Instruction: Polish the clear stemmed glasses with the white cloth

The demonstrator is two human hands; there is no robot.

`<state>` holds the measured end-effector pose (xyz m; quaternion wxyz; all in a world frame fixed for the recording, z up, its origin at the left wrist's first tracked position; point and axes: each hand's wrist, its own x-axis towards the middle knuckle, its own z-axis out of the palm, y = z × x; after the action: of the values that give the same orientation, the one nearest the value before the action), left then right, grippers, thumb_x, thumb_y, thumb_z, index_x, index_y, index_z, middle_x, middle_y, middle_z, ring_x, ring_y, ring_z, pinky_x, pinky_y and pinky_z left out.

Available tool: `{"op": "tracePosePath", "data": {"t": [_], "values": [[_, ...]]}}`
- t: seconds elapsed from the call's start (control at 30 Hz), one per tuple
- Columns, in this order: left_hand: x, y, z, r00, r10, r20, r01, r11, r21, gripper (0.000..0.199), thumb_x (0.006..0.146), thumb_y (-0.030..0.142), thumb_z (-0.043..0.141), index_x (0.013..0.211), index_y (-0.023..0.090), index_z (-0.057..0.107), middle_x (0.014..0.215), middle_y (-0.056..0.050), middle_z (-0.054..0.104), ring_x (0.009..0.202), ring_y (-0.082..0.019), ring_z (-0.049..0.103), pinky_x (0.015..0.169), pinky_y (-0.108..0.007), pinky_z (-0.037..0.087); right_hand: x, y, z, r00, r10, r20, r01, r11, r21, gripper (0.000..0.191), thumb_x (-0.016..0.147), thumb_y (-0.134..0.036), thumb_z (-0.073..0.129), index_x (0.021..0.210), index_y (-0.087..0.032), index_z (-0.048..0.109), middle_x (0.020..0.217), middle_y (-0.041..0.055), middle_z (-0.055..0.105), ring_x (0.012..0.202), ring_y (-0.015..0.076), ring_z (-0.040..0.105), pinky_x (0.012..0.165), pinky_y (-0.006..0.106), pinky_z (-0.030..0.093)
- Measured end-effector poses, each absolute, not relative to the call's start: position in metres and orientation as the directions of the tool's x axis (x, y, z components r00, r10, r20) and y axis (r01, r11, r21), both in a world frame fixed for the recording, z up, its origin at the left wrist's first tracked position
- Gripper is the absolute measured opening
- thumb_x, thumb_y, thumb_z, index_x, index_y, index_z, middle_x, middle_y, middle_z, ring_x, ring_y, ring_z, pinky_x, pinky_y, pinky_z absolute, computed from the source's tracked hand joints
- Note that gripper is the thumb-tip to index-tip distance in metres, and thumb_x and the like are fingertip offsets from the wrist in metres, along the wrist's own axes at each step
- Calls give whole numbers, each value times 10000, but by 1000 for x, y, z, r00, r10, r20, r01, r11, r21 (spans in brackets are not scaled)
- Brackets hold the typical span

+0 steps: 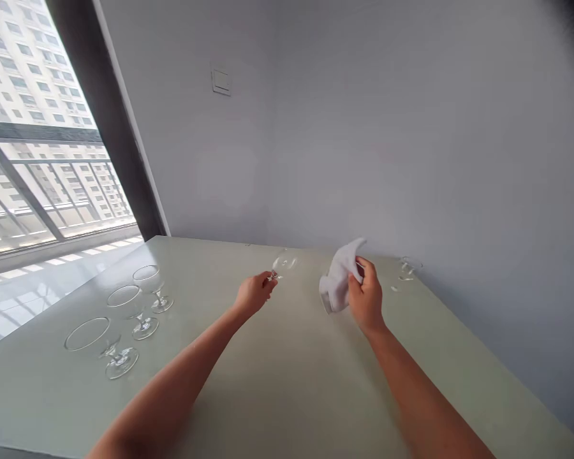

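Near the far middle of the table, my left hand (257,292) pinches the stem of a clear glass (286,261), whose bowl tilts away to the right. To the right of it, my right hand (366,294) grips a white cloth (338,280) that hangs bunched from the fingers. The cloth and the glass are apart. Three more stemmed glasses stand upright in a row at the left: a near one (119,362), a middle one (144,327) and a far one (162,303).
The pale green table (277,395) meets grey walls behind and at the right. At its far right edge is another clear glass object (408,268), its shape hard to make out. A window with a railing (52,159) is at the left.
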<state>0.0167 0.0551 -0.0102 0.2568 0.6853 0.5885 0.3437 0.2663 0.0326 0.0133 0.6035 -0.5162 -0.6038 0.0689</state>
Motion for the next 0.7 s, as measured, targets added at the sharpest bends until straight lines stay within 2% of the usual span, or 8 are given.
{"op": "tracePosePath", "data": {"t": [0.07,0.13,0.23,0.3,0.4,0.53,0.6,0.7], "values": [[29,46,-4,182,964,195,717,-266,645,232,803,374,412,846,244,599,569,39,545,521,-111,525,482,-209,292,255,23,24,-103,622,776,695,604,-391,359,813,-162,381,1143,-221,510,1206,81,532,1151,232,436,937,428,338],[38,37,0,260,938,229,788,-343,511,211,799,339,427,756,228,602,538,30,523,507,-115,499,473,-218,260,241,14,25,-444,561,698,695,708,-126,355,840,-204,396,1174,-218,515,1276,69,491,1249,259,321,1020,483,215],[46,27,0,427,845,321,815,-514,269,218,806,258,426,648,194,563,534,11,519,493,-115,469,481,-238,241,225,7,16,-595,562,574,674,738,-25,356,861,-303,430,1197,-214,509,1234,66,532,1216,270,358,1030,511,156],[47,24,-2,552,733,398,767,-633,103,214,827,234,412,677,181,556,545,3,523,492,-116,460,509,-253,256,223,10,10,-535,629,564,699,704,-123,308,877,-315,404,1121,-217,564,1112,61,605,1076,237,477,975,456,265],[47,24,-6,663,555,502,677,-731,-87,192,863,239,389,825,170,564,554,0,514,513,-123,467,558,-275,286,232,20,7,-368,796,480,678,583,-447,312,886,-344,361,874,-210,643,842,35,647,788,172,544,747,327,402],[48,30,-13,678,446,585,642,-746,-175,216,884,234,360,974,162,543,583,-7,518,548,-131,480,573,-283,301,249,40,8,-183,970,158,372,217,-903,403,808,-480,434,610,-161,580,525,-12,503,501,112,427,514,256,346],[50,34,-17,665,447,598,654,-736,-176,218,884,245,365,980,165,544,593,-10,529,554,-133,482,579,-285,307,253,46,7,-140,990,-3,125,15,-992,390,734,-515,520,590,-154,555,473,-35,439,446,94,371,472,245,314],[53,39,-23,646,473,599,672,-725,-152,222,883,259,372,988,169,546,597,-12,540,561,-137,489,587,-289,316,253,45,7,-70,987,-144,-156,-154,-976,353,644,-492,625,568,-160,531,454,-45,418,421,85,353,453,240,305]]}}
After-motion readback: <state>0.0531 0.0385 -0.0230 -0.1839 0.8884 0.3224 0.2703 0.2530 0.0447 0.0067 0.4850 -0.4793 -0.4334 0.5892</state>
